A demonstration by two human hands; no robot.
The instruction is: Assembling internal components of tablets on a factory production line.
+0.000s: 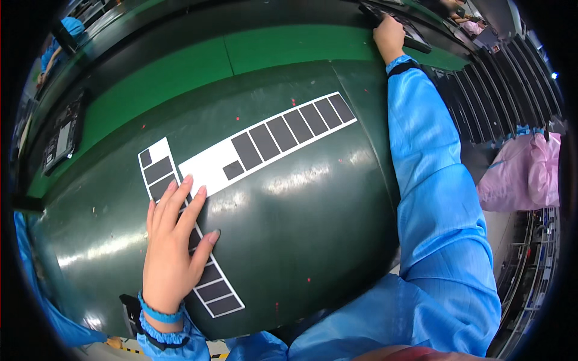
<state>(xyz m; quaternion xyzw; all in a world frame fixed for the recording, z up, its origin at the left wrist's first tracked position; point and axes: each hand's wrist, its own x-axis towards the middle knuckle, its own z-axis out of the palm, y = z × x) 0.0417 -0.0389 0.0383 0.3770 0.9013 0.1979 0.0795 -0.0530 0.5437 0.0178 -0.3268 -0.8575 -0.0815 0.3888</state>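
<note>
My left hand [171, 240] lies flat, fingers spread, on a long white strip [214, 286] carrying several dark grey rectangular pads, on a dark green worktable [301, 228]. A second white strip [271, 141] with dark pads lies diagonally just beyond the fingertips. My right hand [389, 37] reaches far out on a blue-sleeved arm and rests on a black flat device [415, 36] on the conveyor at the far edge; whether it grips the device is hidden.
A green conveyor belt [271, 51] runs beyond the table. Another black device [63, 138] sits on it at far left. A rack of dark slotted trays [500, 96] stands at right, with pink bags [530, 171] below. Another person in blue [60, 42] is at upper left.
</note>
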